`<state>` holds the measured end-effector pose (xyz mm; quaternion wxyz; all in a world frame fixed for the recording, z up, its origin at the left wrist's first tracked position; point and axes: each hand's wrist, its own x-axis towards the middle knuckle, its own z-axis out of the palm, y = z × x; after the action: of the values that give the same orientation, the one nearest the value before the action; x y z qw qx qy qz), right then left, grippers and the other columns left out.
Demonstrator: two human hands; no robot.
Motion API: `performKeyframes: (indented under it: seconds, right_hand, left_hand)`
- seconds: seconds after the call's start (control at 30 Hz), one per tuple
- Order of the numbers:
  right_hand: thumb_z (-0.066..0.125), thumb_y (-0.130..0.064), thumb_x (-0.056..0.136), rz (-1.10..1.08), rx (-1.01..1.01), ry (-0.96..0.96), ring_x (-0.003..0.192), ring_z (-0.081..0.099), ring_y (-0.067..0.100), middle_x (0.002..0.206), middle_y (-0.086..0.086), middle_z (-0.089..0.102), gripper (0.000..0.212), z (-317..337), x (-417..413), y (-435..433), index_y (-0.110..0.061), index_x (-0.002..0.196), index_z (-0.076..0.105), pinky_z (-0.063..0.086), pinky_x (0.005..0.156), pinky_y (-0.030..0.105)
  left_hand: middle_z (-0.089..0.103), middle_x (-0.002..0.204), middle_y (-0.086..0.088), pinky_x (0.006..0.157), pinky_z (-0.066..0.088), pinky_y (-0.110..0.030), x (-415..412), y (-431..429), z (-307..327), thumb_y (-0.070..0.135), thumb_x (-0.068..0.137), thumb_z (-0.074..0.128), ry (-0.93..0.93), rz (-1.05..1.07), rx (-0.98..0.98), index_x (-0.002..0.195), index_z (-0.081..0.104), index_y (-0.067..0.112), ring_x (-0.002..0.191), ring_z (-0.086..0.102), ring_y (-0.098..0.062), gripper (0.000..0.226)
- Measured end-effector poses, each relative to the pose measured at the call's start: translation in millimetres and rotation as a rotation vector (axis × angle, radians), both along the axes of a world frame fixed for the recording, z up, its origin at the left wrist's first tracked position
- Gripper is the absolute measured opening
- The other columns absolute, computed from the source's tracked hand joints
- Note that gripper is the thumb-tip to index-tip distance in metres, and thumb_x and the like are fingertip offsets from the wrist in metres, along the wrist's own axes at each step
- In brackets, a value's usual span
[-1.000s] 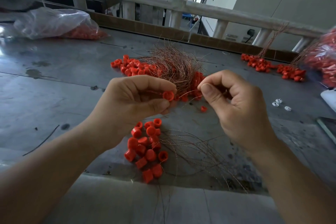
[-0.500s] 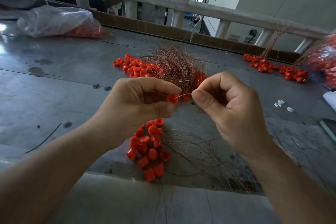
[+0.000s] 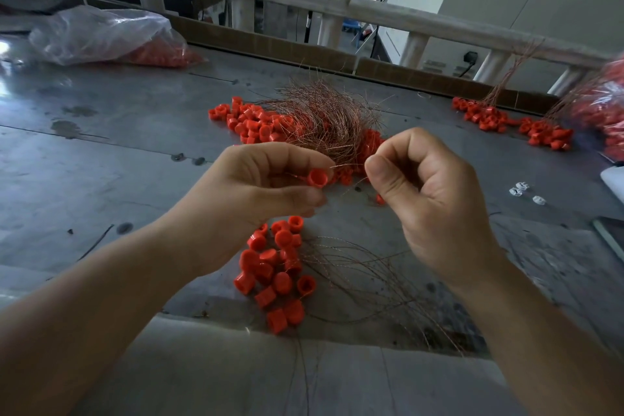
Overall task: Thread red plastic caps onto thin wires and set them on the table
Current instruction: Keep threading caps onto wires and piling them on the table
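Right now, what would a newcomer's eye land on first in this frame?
The two hands at centre draw the eye: the left hand pinches a red cap while the right hand pinches a thin wire beside it. Behind them a tangle of copper wires lies on the grey table, and a pile of red caps sits just below the hands.

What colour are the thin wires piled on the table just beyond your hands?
Coppery reddish-brown; the wires show best in the head view.
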<state>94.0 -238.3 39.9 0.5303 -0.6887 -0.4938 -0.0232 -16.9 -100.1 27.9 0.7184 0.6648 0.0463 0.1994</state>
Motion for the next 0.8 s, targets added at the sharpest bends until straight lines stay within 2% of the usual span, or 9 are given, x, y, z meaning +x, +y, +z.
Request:
performKeyframes:
  seconds: [0.1, 0.2, 0.3, 0.53, 0.8]
  right_hand:
    - [0.056, -0.028, 0.083, 0.015, -0.008, 0.0, 0.054, 0.045, 0.007, 0.057, -0.011, 0.048, 0.014, -0.6, 0.1, 0.0, -0.024, 0.07, 0.051, 0.04, 0.05, 0.018]
    - [0.056, -0.028, 0.083, 0.04, -0.013, 0.013, 0.053, 0.044, 0.003, 0.057, -0.012, 0.047, 0.014, -1.4, -0.2, -0.7, -0.025, 0.07, 0.051, 0.037, 0.051, 0.013]
    - [0.056, -0.028, 0.083, 0.064, -0.031, 0.02, 0.053, 0.044, 0.0, 0.058, -0.015, 0.049, 0.014, -2.3, -1.2, -0.1, -0.026, 0.07, 0.05, 0.035, 0.051, 0.01]
    - [0.055, -0.028, 0.082, 0.082, -0.099, -0.007, 0.054, 0.045, -0.002, 0.06, -0.02, 0.05, 0.014, -4.4, -4.0, 1.6, -0.029, 0.069, 0.049, 0.035, 0.051, 0.008]
    - [0.058, -0.022, 0.084, 0.064, -0.115, -0.034, 0.054, 0.044, -0.003, 0.056, -0.015, 0.045, 0.016, -3.6, -2.0, -0.2, -0.025, 0.07, 0.051, 0.035, 0.051, 0.007]
  left_hand:
    - [0.071, 0.072, 0.0, 0.057, 0.05, -0.014, 0.0, -0.7, -1.0, 0.013, 0.057, 0.067, -0.012, 0.009, 0.057, 0.081, 0.073, 0.021, 0.064, 0.065, -0.006, 0.026]
    - [0.071, 0.077, -0.004, 0.061, 0.052, -0.017, 0.8, 0.8, -3.7, 0.002, 0.067, 0.071, -0.035, -0.004, 0.014, 0.083, 0.068, 0.016, 0.072, 0.068, -0.013, 0.021]
    - [0.071, 0.078, -0.003, 0.064, 0.051, -0.016, 0.8, 0.3, -4.5, 0.003, 0.067, 0.06, -0.049, -0.035, 0.027, 0.08, 0.073, 0.02, 0.075, 0.068, -0.011, 0.025]
    - [0.072, 0.079, 0.002, 0.064, 0.052, -0.016, -1.3, -0.1, -2.9, -0.002, 0.062, 0.061, -0.078, -0.078, 0.012, 0.083, 0.074, 0.023, 0.075, 0.068, -0.009, 0.035]
    - [0.072, 0.079, 0.0, 0.064, 0.052, -0.016, -1.5, -0.7, -1.3, 0.002, 0.064, 0.061, -0.081, -0.117, -0.032, 0.087, 0.075, 0.018, 0.075, 0.068, -0.01, 0.032]
